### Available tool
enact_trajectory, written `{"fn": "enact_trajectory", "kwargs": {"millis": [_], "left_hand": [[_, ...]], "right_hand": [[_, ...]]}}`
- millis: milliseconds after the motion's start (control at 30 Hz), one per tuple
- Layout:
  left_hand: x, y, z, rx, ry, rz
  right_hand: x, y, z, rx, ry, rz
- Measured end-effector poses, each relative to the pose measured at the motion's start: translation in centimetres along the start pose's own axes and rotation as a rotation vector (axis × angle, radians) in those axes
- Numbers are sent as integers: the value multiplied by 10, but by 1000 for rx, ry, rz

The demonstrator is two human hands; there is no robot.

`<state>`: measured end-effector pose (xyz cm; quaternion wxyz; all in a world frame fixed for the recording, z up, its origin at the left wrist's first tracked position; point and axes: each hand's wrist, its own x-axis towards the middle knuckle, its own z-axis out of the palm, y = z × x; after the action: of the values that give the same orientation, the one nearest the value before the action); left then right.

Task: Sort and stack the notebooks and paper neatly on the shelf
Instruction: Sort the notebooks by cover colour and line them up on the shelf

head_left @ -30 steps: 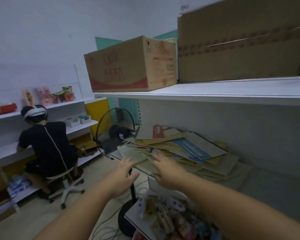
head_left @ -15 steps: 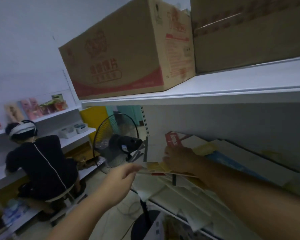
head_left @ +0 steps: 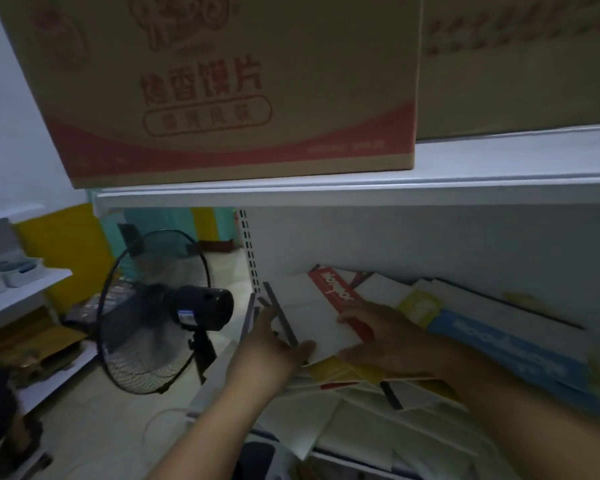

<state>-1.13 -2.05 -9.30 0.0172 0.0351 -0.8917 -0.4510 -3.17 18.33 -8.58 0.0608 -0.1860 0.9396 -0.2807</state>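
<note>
Both hands work on a white notebook with a red band [head_left: 321,315] at the left end of the shelf [head_left: 326,195]. The left hand [head_left: 274,355] has its grip closed on the notebook's near-left corner, thumb on top. The right hand [head_left: 381,336] presses flat on its right side, fingers spread. Right of that grip lies a blue booklet [head_left: 510,344]; beneath both grips, loose papers [head_left: 354,414] sprawl. A fan [head_left: 160,313] stands left of the left grip

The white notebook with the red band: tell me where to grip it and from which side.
Grip the white notebook at its near-left corner, coming from the open shelf front. It lies flat on top of the pile, that corner overhanging where the left hand already meets it. The right hand presses its right edge, and the back wall blocks the far side.
</note>
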Motion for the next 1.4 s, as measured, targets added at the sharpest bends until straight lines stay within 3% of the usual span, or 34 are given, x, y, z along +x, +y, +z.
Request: {"fn": "enact_trajectory", "kwargs": {"millis": [133, 333, 600, 700, 900, 1033, 1200, 1300, 1400], "left_hand": [[1, -11, -5, -232, -65, -20], [0, -23, -11, -447, -117, -60], [2, -32, -36, -794, -249, -135], [-2, -37, -47, -965, -349, -226], [0, -38, -64, -999, -214, -255], [-3, -35, -70, -970, -139, -201], [-11, -31, -61, -918, -200, -188], [-12, -26, -56, -935, -242, -199], [-12, -23, -48, -922, -289, -184]], "right_hand": [[-5, -13, 9, 154, 96, 60], [-10, -27, 18, 90, 159, 216], [-13, -44, 0, 91, 42, 299], [-11, -36, 4, -104, -44, 319], [-13, -33, -12, -188, -126, 296], [-23, -29, -21, -217, 77, 163], [-38, -9, -14, 3, 414, 110], [-42, -14, -12, 12, 633, -12], [-41, -37, 0, -221, 527, -284]]}}
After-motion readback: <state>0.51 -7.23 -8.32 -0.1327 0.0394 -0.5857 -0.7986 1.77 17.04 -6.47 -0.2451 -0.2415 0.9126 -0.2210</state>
